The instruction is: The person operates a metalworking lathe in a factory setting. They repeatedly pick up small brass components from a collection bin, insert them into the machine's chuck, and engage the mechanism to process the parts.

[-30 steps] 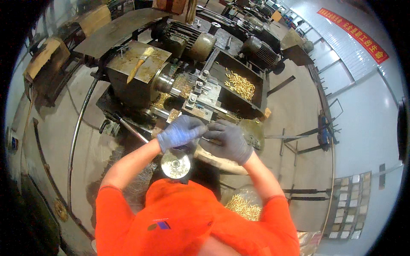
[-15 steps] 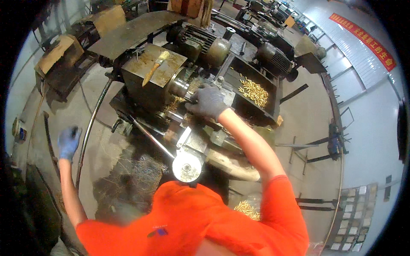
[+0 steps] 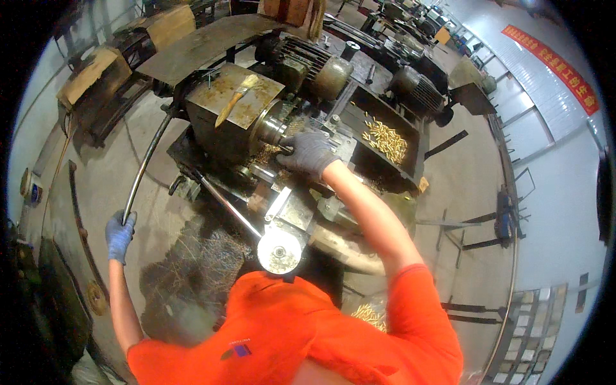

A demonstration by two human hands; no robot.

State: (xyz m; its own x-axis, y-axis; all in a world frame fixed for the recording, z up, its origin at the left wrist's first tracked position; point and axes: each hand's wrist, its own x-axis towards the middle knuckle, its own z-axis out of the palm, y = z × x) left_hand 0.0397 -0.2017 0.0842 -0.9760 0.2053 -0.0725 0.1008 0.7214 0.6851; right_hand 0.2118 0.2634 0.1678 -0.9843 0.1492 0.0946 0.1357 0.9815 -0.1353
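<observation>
One grimy machine [image 3: 258,102], dark-patched floor [image 3: 162,215], red banner [image 3: 552,61] high.

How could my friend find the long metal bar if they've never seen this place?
Start at the boxy metal housing with a wooden-handled brush on top. On its left, a long, slightly curved metal bar slants down to the person's blue-gloved left hand. It's the one the hand grips; the shorter, straight rod nearby runs toward the round white disc.
</observation>
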